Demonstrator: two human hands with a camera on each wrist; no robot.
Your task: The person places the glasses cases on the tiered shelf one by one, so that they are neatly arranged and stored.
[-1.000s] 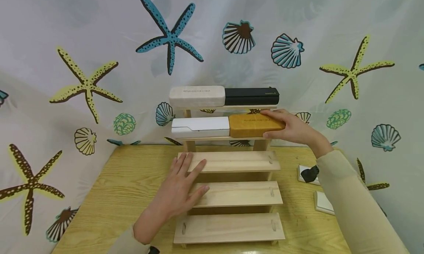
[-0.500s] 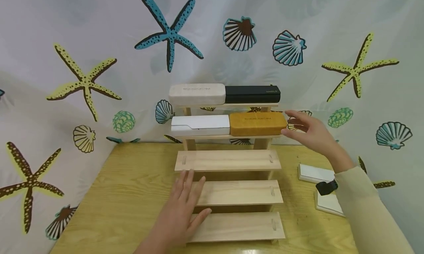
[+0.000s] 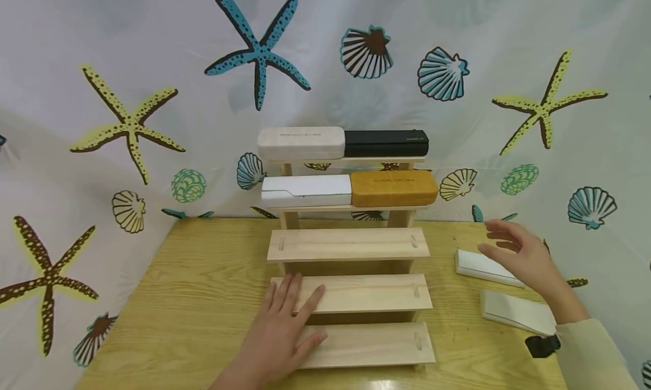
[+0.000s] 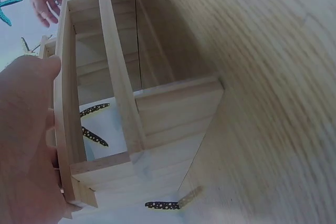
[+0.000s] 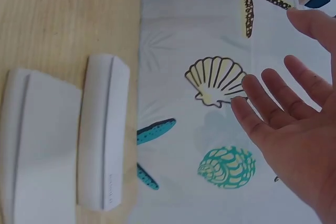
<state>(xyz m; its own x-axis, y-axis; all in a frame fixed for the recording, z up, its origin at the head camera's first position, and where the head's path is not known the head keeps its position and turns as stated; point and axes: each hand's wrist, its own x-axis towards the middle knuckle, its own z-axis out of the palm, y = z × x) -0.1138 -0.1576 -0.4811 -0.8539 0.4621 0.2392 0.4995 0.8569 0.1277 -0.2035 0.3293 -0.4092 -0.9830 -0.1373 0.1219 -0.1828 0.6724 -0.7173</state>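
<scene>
My left hand point(image 3: 277, 328) rests flat, fingers spread, over the left side of the two lowest steps of a wooden tiered rack point(image 3: 356, 243). To the right, my right hand point(image 3: 529, 260) holds nothing; its fingers are loosely bent, above two white glasses cases point(image 3: 490, 267) lying on the table. In the right wrist view that hand point(image 5: 299, 114) shows an empty palm beside the flat white cases point(image 5: 105, 135). On the rack's second tier from the top sit a white glasses case point(image 3: 305, 191) and a mustard-yellow one point(image 3: 394, 188), end to end.
The top tier bears a cream case point(image 3: 301, 143) and a black case point(image 3: 386, 143) side by side. A curtain point(image 3: 325, 17) printed with starfish and shells hangs behind the wood-grain table point(image 3: 203, 265).
My right hand has let go of the mustard-yellow case and moved right and down toward the white cases. The left hand has slid down from the third tier to the lower steps.
</scene>
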